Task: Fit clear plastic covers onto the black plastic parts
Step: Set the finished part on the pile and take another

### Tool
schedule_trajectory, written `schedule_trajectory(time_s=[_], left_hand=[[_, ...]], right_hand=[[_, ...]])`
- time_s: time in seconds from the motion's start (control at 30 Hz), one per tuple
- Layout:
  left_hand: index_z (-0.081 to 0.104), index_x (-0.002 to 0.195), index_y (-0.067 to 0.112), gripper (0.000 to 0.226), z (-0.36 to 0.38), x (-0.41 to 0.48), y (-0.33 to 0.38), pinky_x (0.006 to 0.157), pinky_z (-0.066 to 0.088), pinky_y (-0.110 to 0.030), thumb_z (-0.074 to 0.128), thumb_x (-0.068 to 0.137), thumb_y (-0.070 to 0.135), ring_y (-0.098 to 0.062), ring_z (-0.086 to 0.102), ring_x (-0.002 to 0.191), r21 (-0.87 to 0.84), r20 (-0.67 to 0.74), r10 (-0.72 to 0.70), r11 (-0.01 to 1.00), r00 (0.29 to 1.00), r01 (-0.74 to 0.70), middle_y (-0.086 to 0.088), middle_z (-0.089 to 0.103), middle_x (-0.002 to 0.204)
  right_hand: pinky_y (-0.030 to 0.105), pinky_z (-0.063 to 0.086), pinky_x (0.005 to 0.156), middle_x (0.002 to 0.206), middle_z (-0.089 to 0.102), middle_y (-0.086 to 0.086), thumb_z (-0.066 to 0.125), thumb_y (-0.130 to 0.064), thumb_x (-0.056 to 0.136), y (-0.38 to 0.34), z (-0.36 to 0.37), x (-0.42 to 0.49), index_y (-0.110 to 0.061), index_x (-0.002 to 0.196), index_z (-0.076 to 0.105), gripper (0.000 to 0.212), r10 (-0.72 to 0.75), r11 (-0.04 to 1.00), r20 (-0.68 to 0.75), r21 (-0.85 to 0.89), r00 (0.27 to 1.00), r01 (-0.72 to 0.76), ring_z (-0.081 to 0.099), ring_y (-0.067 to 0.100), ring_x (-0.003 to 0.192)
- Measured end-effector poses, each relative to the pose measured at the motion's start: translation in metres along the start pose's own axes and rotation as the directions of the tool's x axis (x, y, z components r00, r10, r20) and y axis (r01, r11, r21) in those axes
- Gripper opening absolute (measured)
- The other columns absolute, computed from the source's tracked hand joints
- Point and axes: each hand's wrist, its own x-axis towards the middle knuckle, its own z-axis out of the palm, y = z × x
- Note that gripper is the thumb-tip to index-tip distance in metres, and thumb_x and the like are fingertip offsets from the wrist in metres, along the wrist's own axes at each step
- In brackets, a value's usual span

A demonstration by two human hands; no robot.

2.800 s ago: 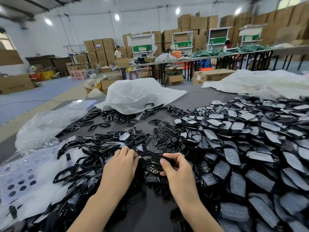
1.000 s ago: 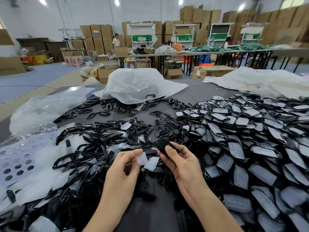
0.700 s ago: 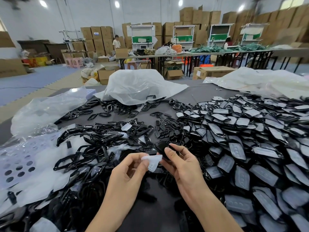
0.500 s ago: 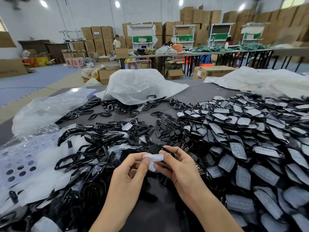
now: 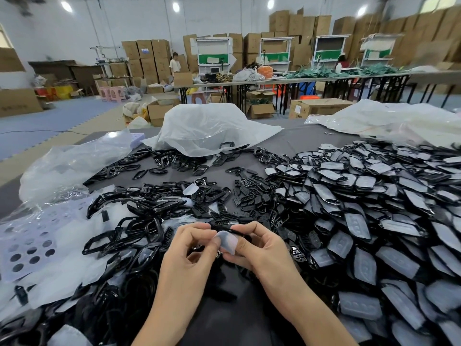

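Observation:
A small clear plastic cover (image 5: 227, 241) sits between my two hands just above the dark table (image 5: 294, 143). My left hand (image 5: 192, 253) pinches its left edge with thumb and forefinger. My right hand (image 5: 259, 248) pinches its right side and also holds a thin black plastic part (image 5: 225, 227) that lies along the cover's upper edge, mostly hidden by my fingers. Right of my hands spreads a large heap of black parts with covers on them (image 5: 361, 221). Bare black frames (image 5: 139, 221) pile up on the left.
Crumpled clear plastic bags (image 5: 212, 128) lie at the table's far side and far left (image 5: 72, 166). White backing sheets with round holes (image 5: 30, 245) lie at the left. Small black button inserts (image 5: 249, 196) are scattered mid-table. Long tables, cartons and a standing person fill the hall behind.
Earlier both hands worked on a black part in the pile. Then my left hand brought a clear cover over to the black part in my right hand, and both hands now pinch it together.

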Motion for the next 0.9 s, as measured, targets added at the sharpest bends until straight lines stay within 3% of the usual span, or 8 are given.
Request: schedule_trajectory(time_s=[0.13, 0.23, 0.33, 0.43, 0.6, 0.67, 0.73, 0.9], left_hand=[[0.070, 0.085, 0.022, 0.009, 0.0004, -0.0007, 0.0002, 0.063, 0.052, -0.017, 0.071, 0.088, 0.014, -0.010, 0.064, 0.069, -0.111, 0.018, -0.049, 0.993, 0.999, 0.051, -0.003, 0.070, 0.080], [0.065, 0.084, 0.028, 0.021, 0.0005, -0.0005, -0.0013, 0.061, 0.051, -0.015, 0.070, 0.088, 0.009, -0.009, 0.062, 0.063, -0.144, -0.013, -0.079, 0.987, 0.997, 0.076, 0.003, 0.066, 0.072], [0.064, 0.086, 0.035, 0.028, 0.0003, 0.0008, -0.0017, 0.067, 0.054, -0.020, 0.070, 0.087, 0.007, -0.009, 0.061, 0.071, -0.165, 0.001, -0.093, 0.982, 0.996, 0.092, 0.000, 0.063, 0.080], [0.068, 0.090, 0.033, 0.019, -0.0004, 0.0012, -0.0017, 0.075, 0.058, -0.028, 0.073, 0.084, 0.015, -0.013, 0.063, 0.079, -0.161, 0.072, -0.098, 0.981, 0.993, 0.109, -0.001, 0.066, 0.086], [0.069, 0.094, 0.031, 0.016, -0.0022, -0.0007, 0.0029, 0.071, 0.054, -0.019, 0.068, 0.079, 0.034, -0.011, 0.068, 0.076, -0.167, 0.097, -0.076, 0.982, 0.992, 0.092, -0.006, 0.072, 0.090], [0.069, 0.097, 0.034, 0.012, -0.0025, -0.0021, 0.0041, 0.070, 0.053, -0.016, 0.063, 0.088, 0.028, -0.009, 0.067, 0.075, -0.145, 0.095, -0.056, 0.987, 0.994, 0.070, -0.002, 0.072, 0.088], [0.069, 0.100, 0.036, 0.022, -0.0030, -0.0038, 0.0039, 0.070, 0.052, -0.015, 0.057, 0.097, 0.019, -0.009, 0.066, 0.074, -0.105, 0.101, -0.038, 0.993, 0.994, 0.049, 0.000, 0.072, 0.083], [0.072, 0.100, 0.036, 0.032, -0.0027, -0.0047, 0.0056, 0.070, 0.051, -0.013, 0.054, 0.099, 0.009, -0.009, 0.068, 0.075, -0.066, 0.107, -0.016, 0.998, 0.994, 0.023, 0.000, 0.074, 0.084]], right_hand=[[0.029, 0.059, 0.081, 0.093, 0.074, 0.005, 0.081, -0.029, 0.073, 0.0010, 0.0001, 0.0003, -0.020, 0.091, 0.078, 0.021, -0.026, 1.000, 0.039, -0.013, 0.999, 0.026, 0.074, 0.023, 0.093], [0.028, 0.059, 0.082, 0.105, 0.075, 0.008, 0.079, -0.039, 0.076, -0.0006, 0.0022, -0.0004, -0.020, 0.093, 0.077, 0.026, -0.020, 1.000, 0.070, 0.010, 0.997, 0.020, 0.073, 0.026, 0.099], [0.027, 0.059, 0.079, 0.106, 0.075, 0.012, 0.080, -0.024, 0.080, 0.0006, 0.0025, -0.0009, -0.019, 0.095, 0.076, 0.016, -0.043, 0.999, 0.065, -0.018, 0.997, 0.044, 0.075, 0.027, 0.094], [0.023, 0.058, 0.072, 0.096, 0.077, 0.011, 0.072, -0.005, 0.088, 0.0036, -0.0004, -0.0002, -0.019, 0.093, 0.076, 0.015, -0.072, 0.994, 0.018, -0.078, 0.997, 0.073, 0.075, 0.021, 0.081], [0.023, 0.058, 0.069, 0.093, 0.077, 0.011, 0.072, -0.007, 0.089, 0.0041, -0.0017, 0.0010, -0.011, 0.104, 0.069, 0.016, -0.085, 0.991, 0.022, -0.104, 0.996, 0.087, 0.074, 0.022, 0.077], [0.023, 0.057, 0.069, 0.090, 0.077, 0.009, 0.072, -0.008, 0.089, 0.0053, -0.0030, 0.0019, -0.013, 0.104, 0.069, 0.016, -0.093, 0.987, 0.011, -0.133, 0.996, 0.094, 0.074, 0.022, 0.077], [0.022, 0.057, 0.068, 0.086, 0.076, 0.006, 0.071, -0.007, 0.090, 0.0067, -0.0043, 0.0028, -0.015, 0.103, 0.069, 0.015, -0.099, 0.983, -0.005, -0.157, 0.995, 0.097, 0.074, 0.020, 0.075], [0.020, 0.055, 0.066, 0.082, 0.075, 0.002, 0.071, -0.008, 0.091, 0.0090, -0.0054, 0.0032, -0.014, 0.100, 0.064, 0.013, -0.111, 0.975, 0.001, -0.192, 0.994, 0.109, 0.072, 0.015, 0.072]])
